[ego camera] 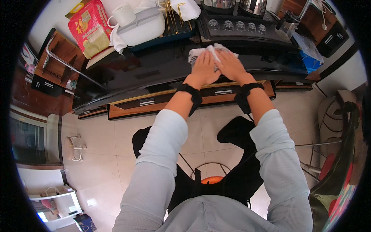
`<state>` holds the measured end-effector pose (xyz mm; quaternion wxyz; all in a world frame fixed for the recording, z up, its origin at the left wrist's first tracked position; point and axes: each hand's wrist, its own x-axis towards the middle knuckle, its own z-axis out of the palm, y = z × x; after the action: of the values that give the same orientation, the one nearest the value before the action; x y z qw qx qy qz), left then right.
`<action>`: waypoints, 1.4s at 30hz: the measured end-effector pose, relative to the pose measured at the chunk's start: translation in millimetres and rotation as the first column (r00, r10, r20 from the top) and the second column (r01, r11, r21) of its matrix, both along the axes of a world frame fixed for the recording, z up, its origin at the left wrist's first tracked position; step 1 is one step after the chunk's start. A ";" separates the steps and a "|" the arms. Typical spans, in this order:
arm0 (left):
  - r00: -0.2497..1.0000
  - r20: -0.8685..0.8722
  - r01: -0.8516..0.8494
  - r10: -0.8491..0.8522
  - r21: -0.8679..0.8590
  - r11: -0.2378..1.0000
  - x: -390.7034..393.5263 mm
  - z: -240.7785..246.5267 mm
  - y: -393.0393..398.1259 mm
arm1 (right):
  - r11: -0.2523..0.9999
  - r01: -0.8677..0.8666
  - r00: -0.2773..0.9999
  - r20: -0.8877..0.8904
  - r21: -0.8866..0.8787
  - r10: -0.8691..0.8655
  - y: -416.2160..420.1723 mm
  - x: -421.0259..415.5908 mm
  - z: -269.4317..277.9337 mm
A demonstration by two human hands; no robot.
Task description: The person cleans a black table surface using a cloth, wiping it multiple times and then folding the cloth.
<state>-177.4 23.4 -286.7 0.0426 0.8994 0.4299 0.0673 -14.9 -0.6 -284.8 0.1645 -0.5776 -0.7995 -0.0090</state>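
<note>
A white cloth (193,54) with dark print lies bunched on the glossy black top of a low cabinet (139,66). My left hand (205,68) rests palm down over its left part, fingers stretched away from me. Beside it, my right hand (231,65) holds down the right part in the same way, the two thumbs close together. The cloth's middle shows as a raised white fold between the hands. Both palms and the cloth beneath them are hidden. Each wrist wears a black strap with a small module.
Behind the cloth stand a dark tray (179,36) with a white basin (142,27) and mug (124,15), and a tea tray (246,36) with several glass cups and a kettle (252,7). A red bag (89,29) stands left; a blue box (310,59) lies right. Drawers (147,103) face me.
</note>
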 end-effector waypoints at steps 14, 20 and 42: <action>0.885 0.367 0.164 -0.286 0.329 0.930 31.8 -13.9 3.9 | 0.967 0.242 0.962 0.111 0.077 -0.250 -12.0 35.2 -6.2; 0.962 0.222 0.095 -0.157 0.268 0.959 -76.7 -7.9 10.2 | 0.973 0.208 0.977 0.065 -0.098 -0.203 0.4 -74.6 5.3; 0.985 0.024 -0.172 0.171 0.111 0.979 -159.2 -0.3 91.5 | 0.988 0.008 0.998 -0.059 -0.153 -0.017 109.6 -158.9 7.0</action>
<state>-336.6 114.9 -287.0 -0.0113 0.8594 0.5011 0.1012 -173.8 109.0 -277.8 0.1436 -0.5937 -0.7888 0.0686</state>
